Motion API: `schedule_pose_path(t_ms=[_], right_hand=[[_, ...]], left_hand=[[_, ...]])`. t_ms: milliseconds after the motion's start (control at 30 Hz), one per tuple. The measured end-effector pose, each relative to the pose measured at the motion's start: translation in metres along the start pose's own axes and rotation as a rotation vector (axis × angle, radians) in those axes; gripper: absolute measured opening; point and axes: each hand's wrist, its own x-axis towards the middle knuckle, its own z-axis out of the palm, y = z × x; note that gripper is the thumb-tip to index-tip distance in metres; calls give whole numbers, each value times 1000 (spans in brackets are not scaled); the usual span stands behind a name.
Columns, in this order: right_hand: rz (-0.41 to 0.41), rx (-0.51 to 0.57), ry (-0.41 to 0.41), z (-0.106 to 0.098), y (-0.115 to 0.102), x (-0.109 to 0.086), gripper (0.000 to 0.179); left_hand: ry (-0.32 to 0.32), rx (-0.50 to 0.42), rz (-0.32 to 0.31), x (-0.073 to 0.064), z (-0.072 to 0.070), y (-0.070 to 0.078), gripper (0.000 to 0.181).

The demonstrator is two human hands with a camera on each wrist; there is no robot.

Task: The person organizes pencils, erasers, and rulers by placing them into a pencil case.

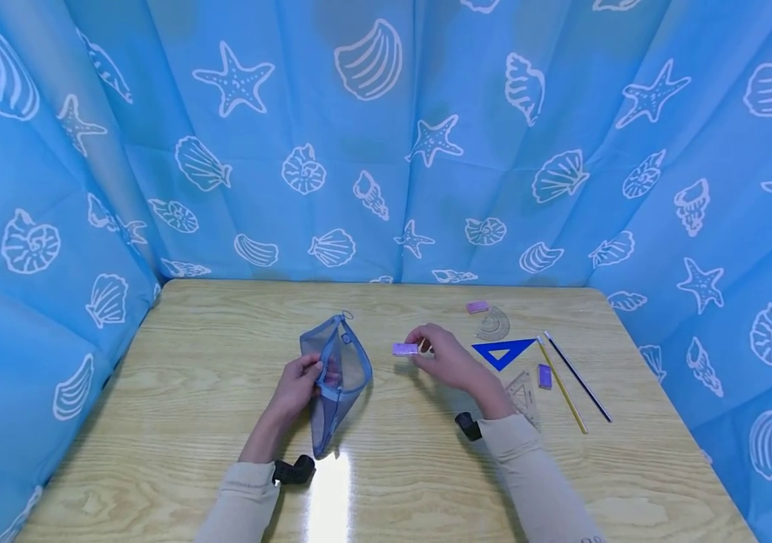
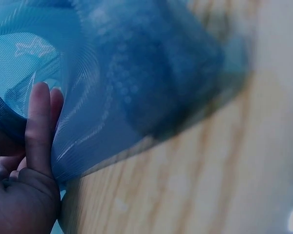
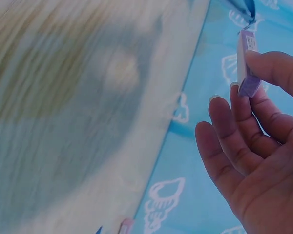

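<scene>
My left hand (image 1: 296, 386) grips the side of a blue mesh zipper pouch (image 1: 352, 366), whose mouth gapes upward. In the left wrist view, the fingers (image 2: 39, 129) bend over the pouch's mesh (image 2: 93, 141). Between thumb and fingertips, my right hand (image 1: 450, 358) pinches a small purple eraser (image 1: 404, 349) above the table, to the right of the pouch and apart from it. The right wrist view shows this eraser's white and purple sides (image 3: 247, 66), with the other fingers loosely bent below it. Something pinkish shows dimly inside the pouch.
On the wooden table's right lie a pink eraser (image 1: 477, 307), a clear protractor (image 1: 494, 324), a blue set square (image 1: 501, 351), a clear set square (image 1: 523, 396), a purple eraser (image 1: 545, 376), a yellow pencil (image 1: 565, 388) and a dark pencil (image 1: 579, 378). A blue shell-print curtain (image 1: 372, 204) surrounds the table.
</scene>
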Motion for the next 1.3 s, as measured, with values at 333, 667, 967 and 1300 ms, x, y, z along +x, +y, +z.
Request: schedule_pose_path(t_ms=[333,667,967,1300], right_hand=[[-60,10,-48,14,-25,11,15],[-143,-15,-70,21,-48,23,15],[-152,-56,-148,32,-68,35,14],[-149,-139,-211,45,-79,43,16]], left_hand=[[4,-4,-10,2,-2,0,29],[3,-12,-8,3,-2,-1,29],[-2,-5,-12,2,-2,0,28],[20,30,6,-1,-3,-1,26]])
